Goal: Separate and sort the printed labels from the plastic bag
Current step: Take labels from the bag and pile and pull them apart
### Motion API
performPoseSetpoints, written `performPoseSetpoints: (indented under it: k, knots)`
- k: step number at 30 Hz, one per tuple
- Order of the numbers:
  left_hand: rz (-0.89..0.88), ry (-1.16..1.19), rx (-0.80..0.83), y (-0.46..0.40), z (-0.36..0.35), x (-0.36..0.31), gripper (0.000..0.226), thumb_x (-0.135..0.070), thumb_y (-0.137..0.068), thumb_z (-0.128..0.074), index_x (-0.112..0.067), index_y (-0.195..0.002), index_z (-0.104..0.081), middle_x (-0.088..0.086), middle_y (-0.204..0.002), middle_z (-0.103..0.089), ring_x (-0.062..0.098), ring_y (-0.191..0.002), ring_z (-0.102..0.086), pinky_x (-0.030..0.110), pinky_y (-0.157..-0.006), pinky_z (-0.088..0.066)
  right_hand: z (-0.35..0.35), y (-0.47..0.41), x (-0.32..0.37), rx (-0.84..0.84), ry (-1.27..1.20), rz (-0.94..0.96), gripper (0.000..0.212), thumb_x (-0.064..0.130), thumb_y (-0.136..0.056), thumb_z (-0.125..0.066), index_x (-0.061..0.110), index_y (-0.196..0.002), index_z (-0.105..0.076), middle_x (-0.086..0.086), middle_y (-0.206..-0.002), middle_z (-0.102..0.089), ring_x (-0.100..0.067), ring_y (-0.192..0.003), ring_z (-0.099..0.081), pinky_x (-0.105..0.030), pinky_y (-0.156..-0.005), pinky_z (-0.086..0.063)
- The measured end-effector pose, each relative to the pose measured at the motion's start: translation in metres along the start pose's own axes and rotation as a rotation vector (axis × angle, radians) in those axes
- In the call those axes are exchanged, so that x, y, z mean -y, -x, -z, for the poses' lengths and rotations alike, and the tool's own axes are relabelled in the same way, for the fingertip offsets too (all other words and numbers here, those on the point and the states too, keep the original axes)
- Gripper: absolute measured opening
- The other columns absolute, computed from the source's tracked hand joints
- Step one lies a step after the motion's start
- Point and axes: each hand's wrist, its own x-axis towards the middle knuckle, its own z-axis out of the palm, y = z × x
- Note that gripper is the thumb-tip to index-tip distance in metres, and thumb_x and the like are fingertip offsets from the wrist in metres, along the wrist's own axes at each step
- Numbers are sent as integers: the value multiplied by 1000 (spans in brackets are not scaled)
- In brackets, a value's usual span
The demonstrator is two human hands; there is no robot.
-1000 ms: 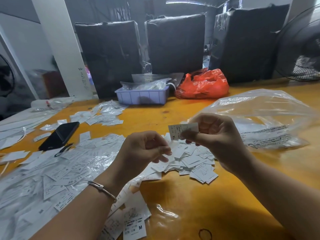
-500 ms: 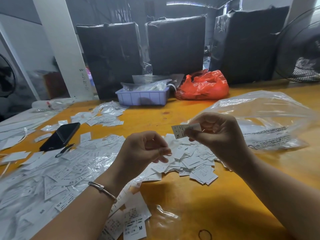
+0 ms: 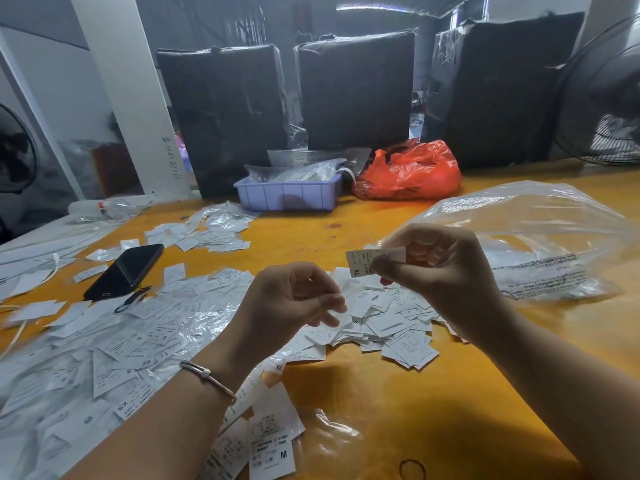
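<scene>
2 hands up over the table. Right hand (image 3: 446, 271) pinches 1 label marked XL (image 3: 360, 263) btwn thumb + fingers, held above the loose label pile (image 3: 391, 323). Left hand (image 3: 294, 303) has thumb + forefinger pressed together on a thin clear bit of film; can't tell exactly what it is. 1 metal bangle (image 3: 207, 375) on left wrist.

Counts: 1 big clear plastic bag (image 3: 540, 237) w/ printed text, lying on the table just right of the right hand. Labels too many to count; 1 heap under the hands, 1 wide spread at left mixed w/ clear film (image 3: 114, 348) (S, XS, SX legible), 1 smaller batch further back (image 3: 211, 230), a few near the bottom edge incl. one marked M (image 3: 273, 445). 1 black phone (image 3: 124, 271) at left, face up, a black clip (image 3: 133, 299) just beside it. 1 lilac tray (image 3: 287, 195) holding clear bags. 1 red plastic bag (image 3: 408, 171) just right of the tray. 1 black rubber band (image 3: 412, 469) near the bottom edge.

Surface: orange-yellow table (image 3: 398, 393), glossy, some dark spots. Room: dim workshop, 3 big black-wrapped bales (image 3: 356, 88) behind the table, 1 white post (image 3: 128, 91) at left, 2 fans, one at the right edge (image 3: 602, 98), one at the left edge (image 3: 14, 150).
</scene>
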Motion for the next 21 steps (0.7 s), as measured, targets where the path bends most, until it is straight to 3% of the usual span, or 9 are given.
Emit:
performPoseSetpoints:
  k: [4,17,21]
  knots:
    - [-5,3,6,0,0,0,19,-22,-76,-71,-7,-88,-68,0,-79,-76,15,-69,-74,26,-59,-58,-2,2,-1,21,111,-16,5,1,-75,-75,5,-75,-70,-7,-70,-71,-23,-63,-68,-51,-62,-55]
    - [8,4,21,0,-1,-2,18,-19,-78,-70,-6,-89,-69,3,-78,-76,17,-68,-74,29,-58,-59,-3,1,-8,146,341,38,10,0,-77,-72,10,-73,-73,4,-68,-69,-12,-62,-63,-32,-52,-52]
    - [33,-7,25,0,-2,-2,9,-11,-83,-70,-3,-88,-68,5,-77,-76,18,-67,-74,35,-59,-59,0,0,-9,149,354,20,12,-2,-75,-69,8,-70,-72,2,-64,-68,-14,-58,-61,-34,-54,-51]
